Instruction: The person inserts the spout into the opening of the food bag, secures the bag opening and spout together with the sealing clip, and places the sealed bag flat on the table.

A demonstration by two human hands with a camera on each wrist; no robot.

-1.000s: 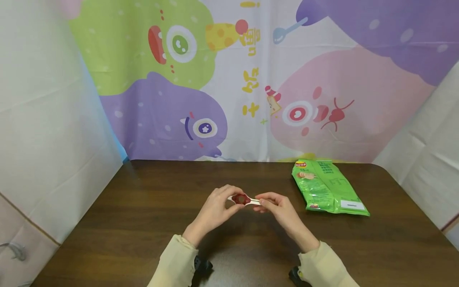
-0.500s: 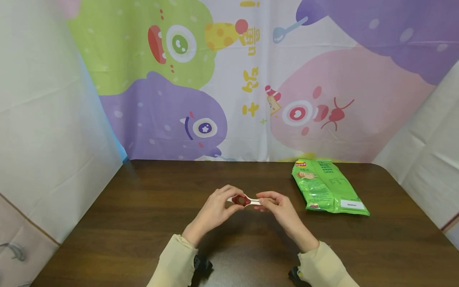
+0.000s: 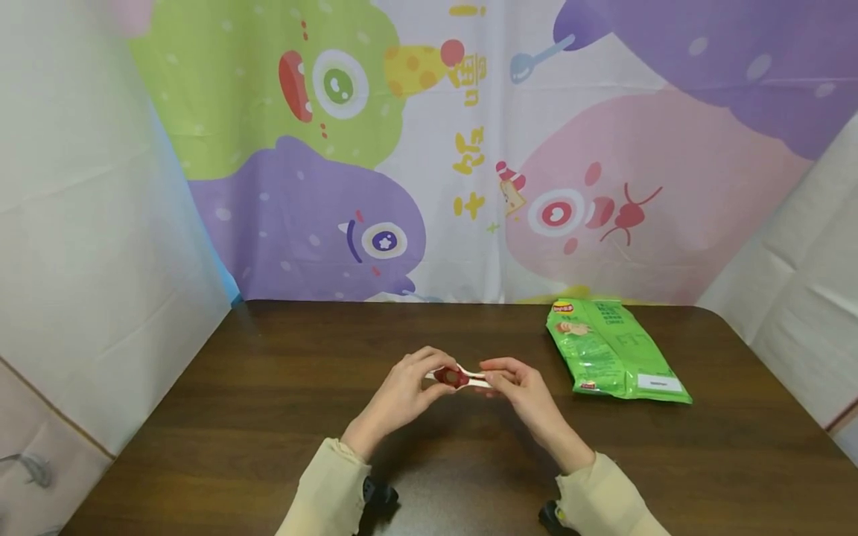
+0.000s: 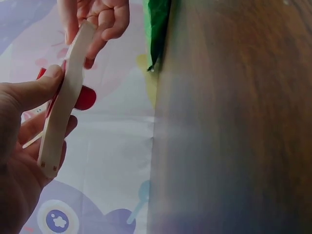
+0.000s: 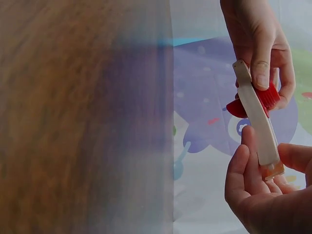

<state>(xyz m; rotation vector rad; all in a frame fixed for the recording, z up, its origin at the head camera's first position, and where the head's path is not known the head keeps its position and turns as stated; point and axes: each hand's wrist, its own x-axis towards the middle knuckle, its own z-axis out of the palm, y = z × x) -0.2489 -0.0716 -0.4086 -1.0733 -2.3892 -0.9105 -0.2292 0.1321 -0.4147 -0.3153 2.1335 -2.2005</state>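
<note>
A small white-and-red clip-like tool [image 3: 477,384], with two long pale arms and a red middle, is held above the table between both hands. My left hand [image 3: 400,391] grips its left part, thumb and fingers curled round the red middle. The fingers of my right hand [image 3: 529,402] pinch its right end. In the left wrist view one curved pale arm of the tool [image 4: 66,105] faces the camera, and red pieces stick out on both sides. From the right wrist, the tool [image 5: 256,117] shows a brownish tip at my right fingers. Its exact kind is unclear.
A green snack bag [image 3: 620,350] lies on the right side of the brown wooden table [image 3: 281,417]. Behind the table hangs a cartoon-printed cloth [image 3: 462,260], and pale cloth walls [image 3: 100,186] stand at the sides.
The tool's two pale arms look slightly farther apart near my right fingers than before. Both hands have stayed almost in place, still holding it.
</note>
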